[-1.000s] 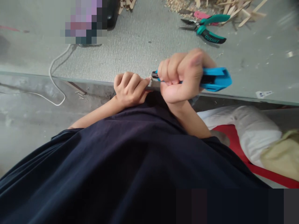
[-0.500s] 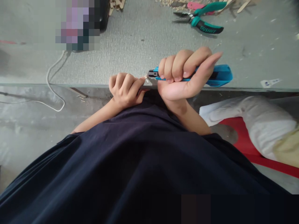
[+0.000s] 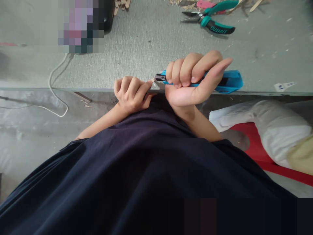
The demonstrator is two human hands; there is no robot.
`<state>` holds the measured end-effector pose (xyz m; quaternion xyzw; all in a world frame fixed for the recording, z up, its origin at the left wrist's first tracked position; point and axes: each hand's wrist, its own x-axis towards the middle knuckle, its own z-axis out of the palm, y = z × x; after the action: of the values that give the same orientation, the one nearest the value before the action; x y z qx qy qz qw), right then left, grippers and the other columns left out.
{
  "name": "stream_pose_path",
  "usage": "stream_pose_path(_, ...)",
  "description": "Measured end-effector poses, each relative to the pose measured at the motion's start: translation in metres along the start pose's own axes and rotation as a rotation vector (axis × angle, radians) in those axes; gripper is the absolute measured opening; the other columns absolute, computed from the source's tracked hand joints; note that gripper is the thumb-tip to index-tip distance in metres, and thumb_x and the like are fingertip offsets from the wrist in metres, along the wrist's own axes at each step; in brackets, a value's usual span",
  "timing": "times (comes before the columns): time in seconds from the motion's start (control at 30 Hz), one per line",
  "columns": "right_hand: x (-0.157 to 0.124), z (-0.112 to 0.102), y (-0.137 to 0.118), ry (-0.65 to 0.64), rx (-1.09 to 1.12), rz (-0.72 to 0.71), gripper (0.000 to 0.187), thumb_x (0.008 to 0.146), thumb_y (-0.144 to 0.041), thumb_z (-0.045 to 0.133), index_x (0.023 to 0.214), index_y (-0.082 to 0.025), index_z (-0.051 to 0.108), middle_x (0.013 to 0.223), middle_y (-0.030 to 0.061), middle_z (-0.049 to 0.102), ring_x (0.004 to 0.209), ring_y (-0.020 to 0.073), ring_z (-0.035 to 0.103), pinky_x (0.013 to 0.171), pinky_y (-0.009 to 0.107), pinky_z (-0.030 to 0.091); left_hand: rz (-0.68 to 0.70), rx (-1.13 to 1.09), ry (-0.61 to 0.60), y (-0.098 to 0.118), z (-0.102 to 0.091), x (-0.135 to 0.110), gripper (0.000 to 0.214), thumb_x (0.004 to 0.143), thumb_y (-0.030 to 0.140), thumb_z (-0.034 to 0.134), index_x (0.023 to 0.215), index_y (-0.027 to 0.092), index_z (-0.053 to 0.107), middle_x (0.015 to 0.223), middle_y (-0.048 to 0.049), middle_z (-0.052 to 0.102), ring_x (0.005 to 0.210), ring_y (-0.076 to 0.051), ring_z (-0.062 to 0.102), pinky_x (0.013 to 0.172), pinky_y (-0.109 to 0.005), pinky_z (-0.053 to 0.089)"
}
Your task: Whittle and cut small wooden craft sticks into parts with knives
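Observation:
My right hand (image 3: 195,76) is wrapped round a blue utility knife (image 3: 231,81), its thumb raised off the handle. The knife's dark metal head points left, towards my other hand. My left hand (image 3: 132,91) is closed at the table's front edge, pinching a small wooden stick (image 3: 153,80). Only a short end of the stick shows past the fingertips; the rest is hidden. That end meets the head of the knife, or lies right beside it; I cannot tell which.
Pliers with green and black handles (image 3: 207,19) lie at the back right, near a pink-handled tool (image 3: 205,4) and wood shavings (image 3: 174,2). Several wooden sticks (image 3: 121,5) lie farther left. A white cable (image 3: 50,78) hangs over the table edge (image 3: 97,89). A red stool (image 3: 251,138) stands right.
The back end of the knife has dipped slightly towards me along with my right hand. My left hand keeps its place.

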<state>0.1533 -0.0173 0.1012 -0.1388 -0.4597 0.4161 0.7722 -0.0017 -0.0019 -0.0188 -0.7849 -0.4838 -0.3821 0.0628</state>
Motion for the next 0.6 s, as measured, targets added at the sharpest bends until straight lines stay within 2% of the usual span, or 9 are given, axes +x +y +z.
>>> stream_pose_path(0.1, 0.0003, 0.0008, -0.0025, -0.003, 0.028, -0.033, 0.083, 0.083, -0.076, 0.080, 0.063, -0.020, 0.023, 0.049, -0.0068, 0.014, 0.038, 0.0092, 0.017, 0.042, 0.031, 0.022, -0.015, -0.021, -0.032, 0.0010, -0.0016, 0.0009, 0.057, 0.091, 0.079, 0.054, 0.115, 0.032, 0.074, 0.091, -0.0078, 0.073, 0.102, -0.035, 0.071, 0.100, -0.057, 0.037)
stream_pose_path(0.33, -0.0008, 0.0005, -0.0023, 0.007, 0.029, 0.032, 0.084, 0.079, -0.077, 0.082, 0.062, -0.019, 0.023, 0.050, -0.0068, 0.018, 0.040, 0.0081, 0.021, 0.045, 0.029, 0.024, -0.039, -0.037, -0.060, 0.0018, -0.0012, 0.0011, 0.059, 0.093, 0.080, 0.050, 0.116, 0.032, 0.073, 0.093, -0.0080, 0.072, 0.106, -0.036, 0.071, 0.102, -0.057, 0.037)
stream_pose_path(0.47, -0.0041, 0.0005, 0.0001, 0.005, -0.007, -0.030, 0.081, 0.087, -0.077, 0.077, 0.064, -0.019, 0.025, 0.053, -0.0063, 0.017, 0.041, 0.0081, 0.020, 0.046, 0.029, 0.024, -0.009, -0.023, -0.024, 0.0004, 0.0010, 0.0001, 0.059, 0.091, 0.081, 0.052, 0.117, 0.032, 0.073, 0.092, -0.0074, 0.072, 0.103, -0.036, 0.071, 0.102, -0.058, 0.037)
stream_pose_path(0.6, -0.0061, -0.0002, 0.0026, -0.027, -0.049, -0.051, 0.071, 0.099, -0.068, 0.069, 0.065, -0.020, 0.027, 0.054, -0.0055, 0.017, 0.043, 0.0089, 0.020, 0.048, 0.030, 0.022, -0.035, -0.038, -0.063, 0.0000, 0.0021, -0.0001, 0.060, 0.091, 0.082, 0.052, 0.116, 0.031, 0.073, 0.095, -0.0084, 0.072, 0.107, -0.037, 0.071, 0.103, -0.058, 0.037)
